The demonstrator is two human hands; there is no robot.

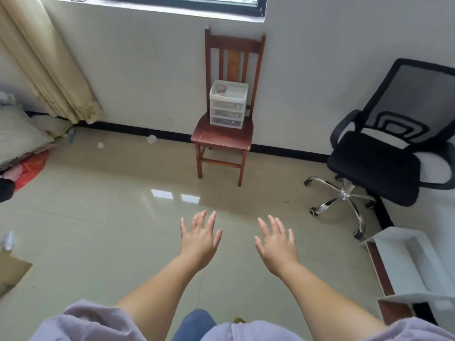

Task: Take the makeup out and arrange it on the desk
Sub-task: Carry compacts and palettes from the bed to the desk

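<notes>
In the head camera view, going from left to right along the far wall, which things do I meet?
Beige curtain → wooden chair with a white drawer organizer standing on its seat → black office chair. Nearer the camera, both hands, left hand and right hand, are open and hold nothing.

A black mesh office chair (384, 153) stands far right of the wooden chair (222, 136). A beige curtain (46, 62) hangs far left, above piled bedding (19, 136). A window (157, 2) tops the wall.

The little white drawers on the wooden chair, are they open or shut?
Shut: all three fronts of the drawer box sit flush; none sticks out.
</notes>
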